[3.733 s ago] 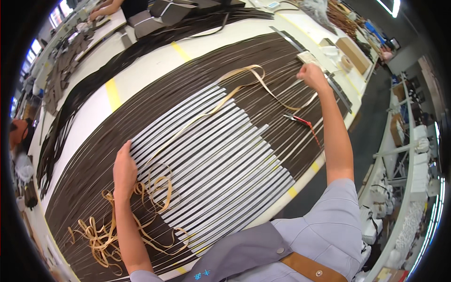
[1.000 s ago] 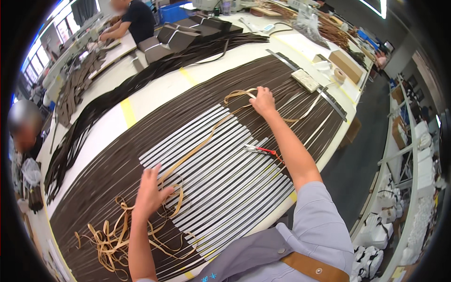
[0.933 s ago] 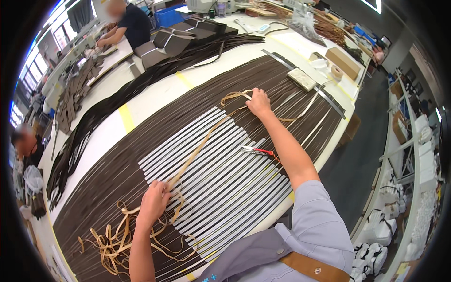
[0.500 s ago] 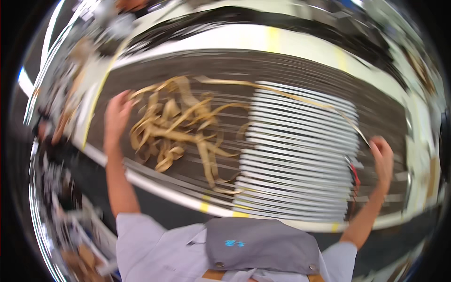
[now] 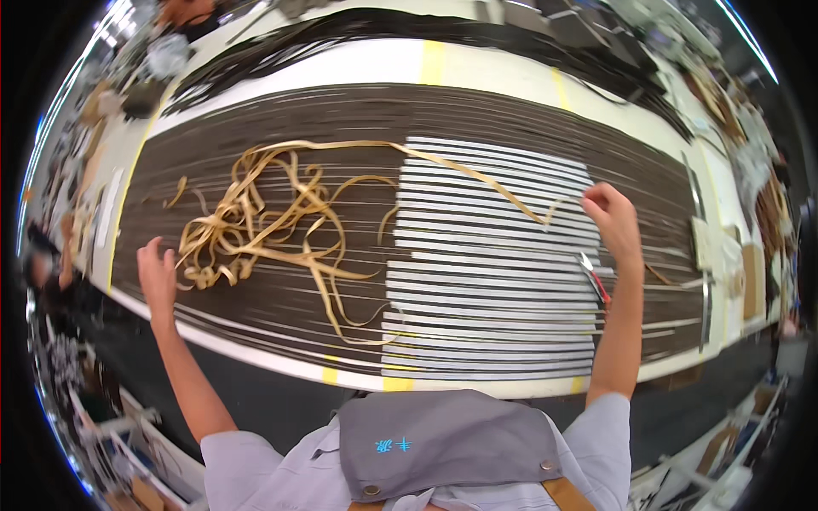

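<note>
A loose heap of long tan strips [image 5: 247,209] lies curled and tangled on the dark striped strips covering the table. My left hand [image 5: 157,271] is beside the heap's lower left edge, thumb and fingers apart, with nothing seen between them. One tan strip [image 5: 486,177] runs from the heap over the white slats [image 5: 494,247] and bends up sharply to my right hand [image 5: 615,223]. There my thumb and fingers are pinched on its end. Below that hand a small red-handled cutting tool [image 5: 598,283] rests at the right edge of the slats.
A long bundle of black strips [image 5: 341,38] stretches along the far side of the white table [image 5: 503,72]. Yellow tape [image 5: 433,61] marks the tabletop. Metal bars [image 5: 705,317] stand at the right end. Another person [image 5: 51,264] is at the far left.
My right hand has moved up and inward, and the strip it holds has gone from nearly taut to slack with a sharp bend. My left hand has dropped from the heap's upper left to its lower left.
</note>
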A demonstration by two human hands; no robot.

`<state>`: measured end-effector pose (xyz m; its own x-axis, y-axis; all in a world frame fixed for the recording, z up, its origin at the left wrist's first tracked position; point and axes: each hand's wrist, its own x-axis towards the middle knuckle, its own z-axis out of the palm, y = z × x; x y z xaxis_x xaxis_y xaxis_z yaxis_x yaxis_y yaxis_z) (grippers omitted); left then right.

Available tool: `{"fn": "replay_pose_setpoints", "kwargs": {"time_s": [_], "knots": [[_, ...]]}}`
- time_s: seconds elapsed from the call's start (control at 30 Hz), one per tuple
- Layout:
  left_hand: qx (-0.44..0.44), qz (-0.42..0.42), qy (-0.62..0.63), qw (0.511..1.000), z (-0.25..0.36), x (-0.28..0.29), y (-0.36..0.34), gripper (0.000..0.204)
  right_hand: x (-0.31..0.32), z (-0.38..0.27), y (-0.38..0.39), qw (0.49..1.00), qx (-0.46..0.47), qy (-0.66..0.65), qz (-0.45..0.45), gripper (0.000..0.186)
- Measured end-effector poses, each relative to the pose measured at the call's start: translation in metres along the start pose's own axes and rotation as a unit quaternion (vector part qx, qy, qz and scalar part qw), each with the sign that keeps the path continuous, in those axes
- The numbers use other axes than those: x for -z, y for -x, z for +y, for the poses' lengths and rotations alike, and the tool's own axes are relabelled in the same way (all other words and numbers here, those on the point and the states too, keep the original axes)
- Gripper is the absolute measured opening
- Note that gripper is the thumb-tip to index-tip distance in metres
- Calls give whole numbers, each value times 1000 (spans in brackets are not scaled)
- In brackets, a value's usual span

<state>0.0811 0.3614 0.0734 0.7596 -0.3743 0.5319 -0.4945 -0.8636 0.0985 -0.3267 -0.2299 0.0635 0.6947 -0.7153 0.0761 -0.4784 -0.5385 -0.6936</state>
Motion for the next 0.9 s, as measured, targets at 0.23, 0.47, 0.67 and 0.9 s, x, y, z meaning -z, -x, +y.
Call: {"fn": "replay_pose_setpoints", "kwargs": {"time_s": [0.23,0.47,0.67,0.9], "knots": [[-33,-249,367,896,231,-3,10,22,-18,-2,-12,997,5,47,-60,19],[-208,-311,509,775,355,-30,22,26,-22,24,0,975,85,195,-69,25],[-403,-229,482,744,471,-85,26,34,-36,34,9,971,137,190,-56,22],[-428,-270,415,756,518,-120,37,32,-20,35,11,978,134,161,3,29]]}}
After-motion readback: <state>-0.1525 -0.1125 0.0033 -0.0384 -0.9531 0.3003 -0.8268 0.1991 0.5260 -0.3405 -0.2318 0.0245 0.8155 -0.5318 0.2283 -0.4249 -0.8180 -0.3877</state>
